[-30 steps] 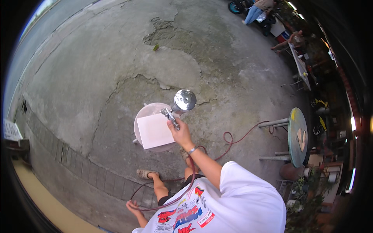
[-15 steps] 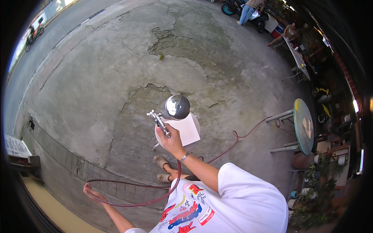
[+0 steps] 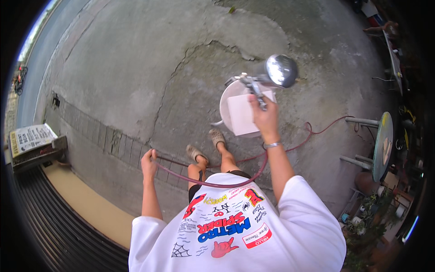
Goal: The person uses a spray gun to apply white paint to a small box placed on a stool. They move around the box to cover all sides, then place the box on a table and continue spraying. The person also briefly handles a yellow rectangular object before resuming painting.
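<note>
My right hand (image 3: 266, 117) is closed round the grip of a silver spray gun (image 3: 254, 90) with a shiny round metal cup (image 3: 282, 71) attached. A dark red hose (image 3: 226, 185) loops in front of my shirt from below my right wrist to my left hand (image 3: 149, 163), whose fingers are curled round it. Beneath the gun stands a small round white stool (image 3: 224, 107), with a blank white sheet or board (image 3: 240, 117) lying on it. My right hand and the gun hide part of the sheet.
The hose runs on over cracked concrete (image 3: 131, 59) toward a round green table (image 3: 384, 147) at right. A sign board (image 3: 34, 139) stands at left, by a cream ledge (image 3: 86, 199). Potted plants (image 3: 369, 226) crowd the lower right; a road (image 3: 50, 59) lies far left.
My left hand has come in closer to my body with the hose. The spray gun has moved rightward over the stool in my right hand. The whole view has shifted, showing more of my shirt.
</note>
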Motion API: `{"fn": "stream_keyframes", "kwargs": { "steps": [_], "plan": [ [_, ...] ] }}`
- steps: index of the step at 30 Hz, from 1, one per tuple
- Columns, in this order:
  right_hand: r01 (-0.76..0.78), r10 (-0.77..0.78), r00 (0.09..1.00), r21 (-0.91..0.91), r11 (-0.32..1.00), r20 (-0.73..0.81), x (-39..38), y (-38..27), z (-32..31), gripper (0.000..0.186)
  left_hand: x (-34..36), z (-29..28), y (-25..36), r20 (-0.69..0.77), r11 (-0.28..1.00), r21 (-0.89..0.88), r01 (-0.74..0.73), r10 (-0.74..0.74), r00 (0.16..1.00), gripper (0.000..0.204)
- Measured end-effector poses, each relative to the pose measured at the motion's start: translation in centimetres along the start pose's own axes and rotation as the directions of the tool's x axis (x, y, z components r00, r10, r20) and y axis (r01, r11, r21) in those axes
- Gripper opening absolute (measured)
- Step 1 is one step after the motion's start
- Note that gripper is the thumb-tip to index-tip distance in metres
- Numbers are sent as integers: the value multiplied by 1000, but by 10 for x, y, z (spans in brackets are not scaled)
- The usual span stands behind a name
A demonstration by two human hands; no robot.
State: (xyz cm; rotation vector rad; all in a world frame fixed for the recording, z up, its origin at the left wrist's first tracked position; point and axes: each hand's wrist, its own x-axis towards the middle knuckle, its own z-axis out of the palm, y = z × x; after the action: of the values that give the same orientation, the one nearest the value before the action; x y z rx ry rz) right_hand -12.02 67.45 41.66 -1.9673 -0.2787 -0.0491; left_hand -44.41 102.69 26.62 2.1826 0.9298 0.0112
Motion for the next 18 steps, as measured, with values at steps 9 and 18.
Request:
{"fn": "stream_keyframes", "kwargs": {
  "steps": [9,18],
  "plan": [
    [-447,510,855,-359,819,98,-143,73,-41,46,11,65,-9,269,994,-1,-107,103,958,28],
    [-464,505,863,-389,796,3,-120,161,2,38,-5,93,-41,280,997,-73,-28,47,959,24]
  ]
}}
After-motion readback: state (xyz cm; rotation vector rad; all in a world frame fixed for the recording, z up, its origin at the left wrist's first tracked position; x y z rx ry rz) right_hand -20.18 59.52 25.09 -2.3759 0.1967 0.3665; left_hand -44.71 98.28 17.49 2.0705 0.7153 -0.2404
